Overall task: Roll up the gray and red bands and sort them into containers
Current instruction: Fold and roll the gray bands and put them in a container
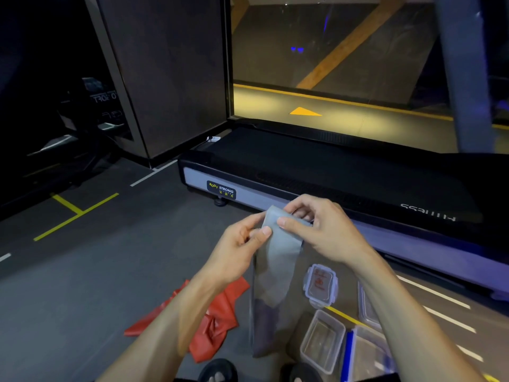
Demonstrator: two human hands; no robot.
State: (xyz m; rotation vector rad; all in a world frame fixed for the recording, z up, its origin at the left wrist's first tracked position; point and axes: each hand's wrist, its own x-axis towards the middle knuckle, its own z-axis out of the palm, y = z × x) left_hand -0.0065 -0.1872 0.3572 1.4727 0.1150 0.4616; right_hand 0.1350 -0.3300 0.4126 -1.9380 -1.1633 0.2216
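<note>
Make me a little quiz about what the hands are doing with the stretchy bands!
1. True or false: both hands hold the gray band.
2. Where is the red band? A) on the floor B) in a container C) on the treadmill
3. Fill in: the clear container has no ____ on it.

Key:
1. True: the left hand and right hand pinch its top end.
2. A
3. lid
</note>
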